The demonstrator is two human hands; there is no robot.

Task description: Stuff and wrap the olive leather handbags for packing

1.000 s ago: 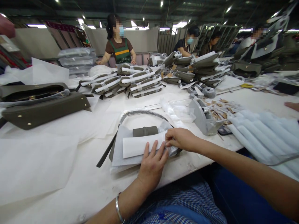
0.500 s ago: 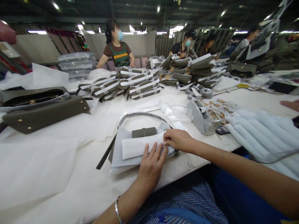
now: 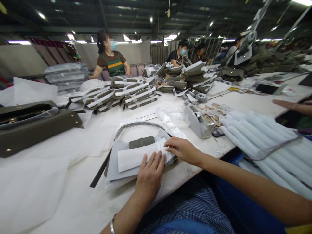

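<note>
Grip (image 3: 184, 150) at right seemingly looser

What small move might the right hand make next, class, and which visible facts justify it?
Perhaps press lightly on the right end of the white strip with the right hand, whose fingertips are close by; the left hand rests on the strip, fingers spread, seemingly steadying it.

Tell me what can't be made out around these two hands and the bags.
All in the head view:
White strip: the part beneath the left hand, hidden by its fingers.
Right hand: whether the fingertips pinch anything, too small to tell.
Large olive bag: left end, cut off by the left edge.
Co-worker's hand: its owner, cut off by the right edge.
Brown tags: any print, too small.
</note>
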